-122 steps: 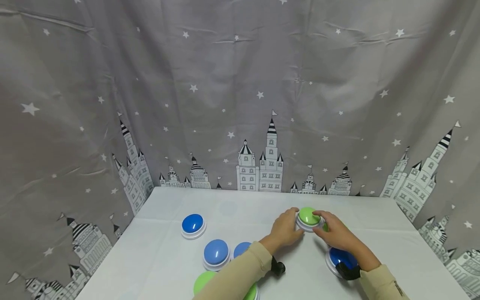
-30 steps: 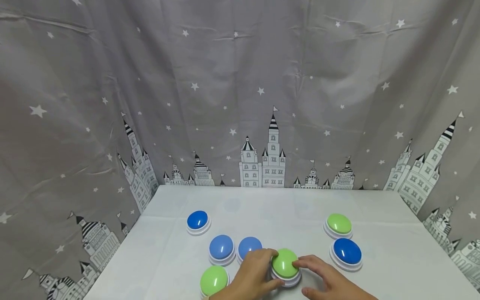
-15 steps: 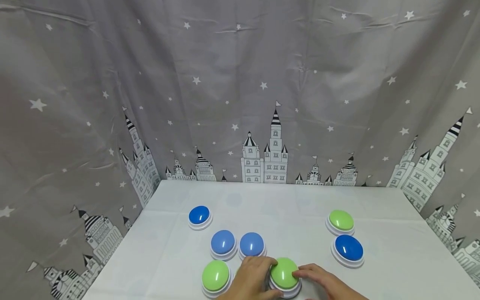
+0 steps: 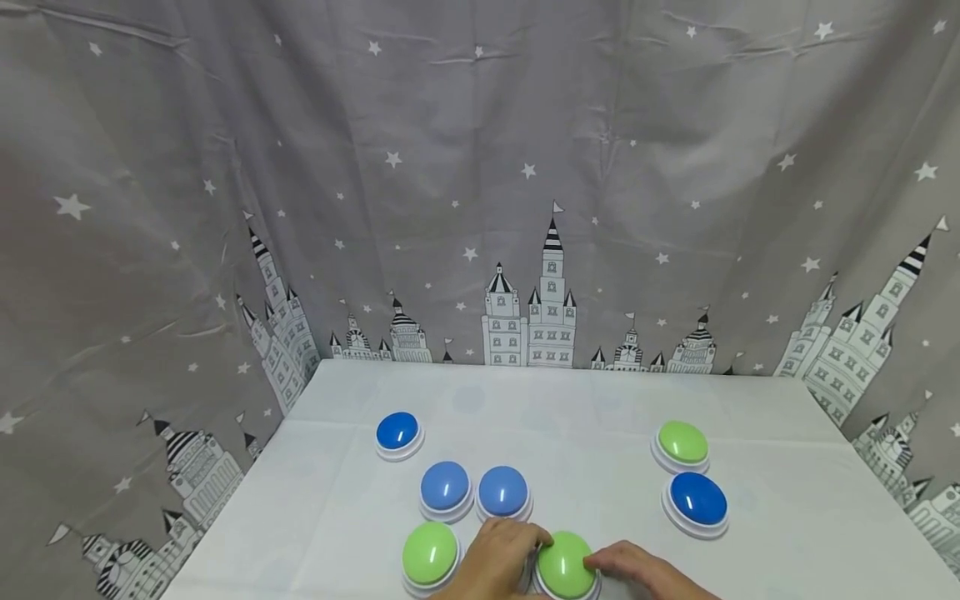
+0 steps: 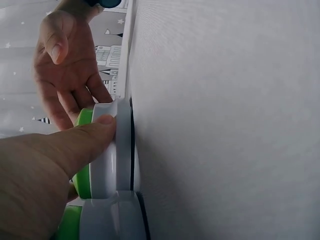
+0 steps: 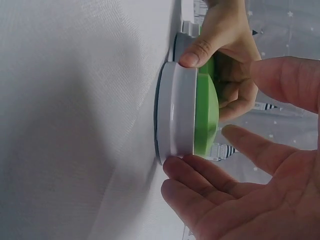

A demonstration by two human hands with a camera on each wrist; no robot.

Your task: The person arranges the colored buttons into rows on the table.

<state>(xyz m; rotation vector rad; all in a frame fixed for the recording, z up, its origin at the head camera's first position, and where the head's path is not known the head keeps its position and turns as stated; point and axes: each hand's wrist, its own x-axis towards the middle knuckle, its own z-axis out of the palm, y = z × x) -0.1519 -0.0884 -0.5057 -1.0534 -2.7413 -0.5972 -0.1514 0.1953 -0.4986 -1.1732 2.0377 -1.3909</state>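
My left hand (image 4: 495, 562) holds a green push button (image 4: 566, 567) with a white round base, thumb on the base's near side in the left wrist view. My right hand (image 6: 260, 190) has its fingers extended, several fingertips right at the rim of the same button, its thumb raised away from it. The button stands dome up on the white table, close beside another green button (image 5: 69, 222), which is mostly hidden behind my left hand in the head view. To the left of that hand lies one more green button (image 4: 430, 553).
Two light blue buttons (image 4: 503, 491) sit side by side just beyond my left hand. A dark blue button (image 4: 397, 431) lies farther back left. At the right are a green button (image 4: 683, 442) and a dark blue one (image 4: 698, 498). A grey castle-print curtain (image 4: 450, 167) hangs behind the table.
Both hands have come from the back right to the front middle, bringing a green button along. Over the last second it has shifted slightly nearer to me and to the left.
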